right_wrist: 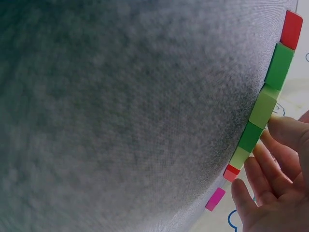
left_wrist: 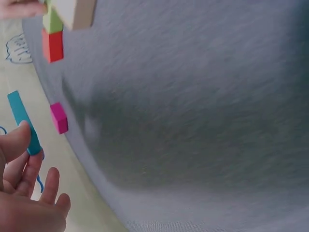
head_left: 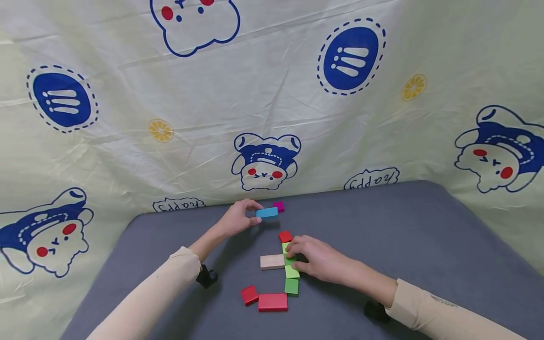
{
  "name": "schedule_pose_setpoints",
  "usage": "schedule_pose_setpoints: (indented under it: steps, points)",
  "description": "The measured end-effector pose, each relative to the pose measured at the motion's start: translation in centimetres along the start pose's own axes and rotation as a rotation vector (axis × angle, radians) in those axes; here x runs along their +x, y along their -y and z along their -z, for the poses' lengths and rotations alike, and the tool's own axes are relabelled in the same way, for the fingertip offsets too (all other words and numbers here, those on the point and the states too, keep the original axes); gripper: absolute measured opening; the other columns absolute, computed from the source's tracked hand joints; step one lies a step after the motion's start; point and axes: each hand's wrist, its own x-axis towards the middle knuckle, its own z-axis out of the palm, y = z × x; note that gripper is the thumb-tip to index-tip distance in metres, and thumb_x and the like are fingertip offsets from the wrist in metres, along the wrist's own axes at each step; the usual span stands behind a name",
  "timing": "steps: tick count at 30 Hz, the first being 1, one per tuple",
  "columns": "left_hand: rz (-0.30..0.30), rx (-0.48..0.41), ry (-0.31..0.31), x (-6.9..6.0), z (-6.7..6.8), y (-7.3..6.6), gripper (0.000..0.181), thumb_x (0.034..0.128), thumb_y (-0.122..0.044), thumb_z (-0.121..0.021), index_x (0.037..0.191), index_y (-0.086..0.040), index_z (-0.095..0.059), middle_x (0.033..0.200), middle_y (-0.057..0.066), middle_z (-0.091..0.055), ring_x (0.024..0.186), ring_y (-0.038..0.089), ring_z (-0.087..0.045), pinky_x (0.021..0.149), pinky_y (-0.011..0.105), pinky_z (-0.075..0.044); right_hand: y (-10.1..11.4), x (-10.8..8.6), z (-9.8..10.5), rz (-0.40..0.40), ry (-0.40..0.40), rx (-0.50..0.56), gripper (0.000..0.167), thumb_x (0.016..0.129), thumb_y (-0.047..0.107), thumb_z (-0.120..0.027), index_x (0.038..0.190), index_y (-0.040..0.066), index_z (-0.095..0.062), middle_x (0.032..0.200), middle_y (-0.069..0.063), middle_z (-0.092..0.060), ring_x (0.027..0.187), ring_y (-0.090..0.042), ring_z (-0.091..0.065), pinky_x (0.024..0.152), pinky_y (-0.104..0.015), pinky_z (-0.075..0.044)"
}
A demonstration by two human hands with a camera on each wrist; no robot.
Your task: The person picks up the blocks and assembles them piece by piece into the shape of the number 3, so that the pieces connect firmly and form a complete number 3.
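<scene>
Up near the far table edge, the left hand [head_left: 238, 218] pinches a blue block [head_left: 267, 213] by its left end; the left wrist view shows it between thumb and fingers. Just beyond it is a magenta block [head_left: 278, 207]. The right hand [head_left: 320, 257] rests at the right side of a row of green blocks, its fingertips touching around the middle green block [head_left: 290, 259] and the light green block [head_left: 292, 272]. Its fingers are loosely bent in the right wrist view. A red block [head_left: 285, 236] tops the row, and a darker green block [head_left: 291, 286] ends it.
A pale wooden block [head_left: 272, 262] juts left from the row. Nearer the front lie a large red block [head_left: 273, 302] and a tilted red block [head_left: 249, 295]. The grey table [head_left: 361, 222] meets a printed curtain [head_left: 272, 108] at the back.
</scene>
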Motion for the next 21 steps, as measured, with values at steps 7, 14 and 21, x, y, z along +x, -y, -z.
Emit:
schedule_pose_setpoints:
  steps: [7,14,21]
  points:
    - [-0.021,-0.006,0.015,-1.9,-0.8,0.4,0.026,0.0901,-0.010,-0.072,0.116,-0.007,-0.067,0.120,0.008,-0.061,0.115,0.030,-0.054,0.100,0.049,-0.041,0.0,0.0,0.1,0.000,0.001,0.004,0.024,0.089,0.018,-0.075,0.112,0.015,-0.073,0.118,0.005,-0.060,0.112,-0.017,-0.054,0.094,-0.043,-0.047]
    - [-0.004,-0.027,0.016,-2.2,-1.5,1.2,0.026,0.0893,-0.009,-0.072,0.115,-0.007,-0.067,0.118,0.008,-0.061,0.111,0.028,-0.056,0.098,0.048,-0.043,-0.1,-0.1,0.0,-0.010,0.005,0.005,0.026,0.089,0.022,-0.075,0.114,0.017,-0.073,0.118,0.006,-0.060,0.112,-0.017,-0.054,0.094,-0.044,-0.047]
    - [0.007,-0.055,0.032,-2.0,-1.9,1.9,0.025,0.0895,-0.008,-0.072,0.114,-0.006,-0.067,0.114,0.008,-0.062,0.106,0.026,-0.057,0.096,0.046,-0.045,-0.2,-0.1,0.0,-0.019,0.007,0.001,0.025,0.089,0.022,-0.074,0.114,0.018,-0.073,0.118,0.006,-0.059,0.112,-0.016,-0.054,0.094,-0.044,-0.047]
